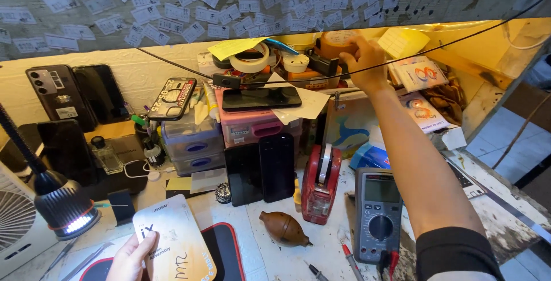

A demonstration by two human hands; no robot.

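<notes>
Illumination adequate and warm; yellow glow fills the shelf recess (505,46). Lit lamp head (64,206) glares lower left. Phone screens (261,97) show reflections. Wide-angle bending at edges; focus generally sharp.

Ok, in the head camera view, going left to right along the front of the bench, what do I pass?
Round lamp head → left hand holding a white flat package → brown rubber blower bulb → red tape dispenser → grey multimeter → right forearm in black sleeve.
</notes>
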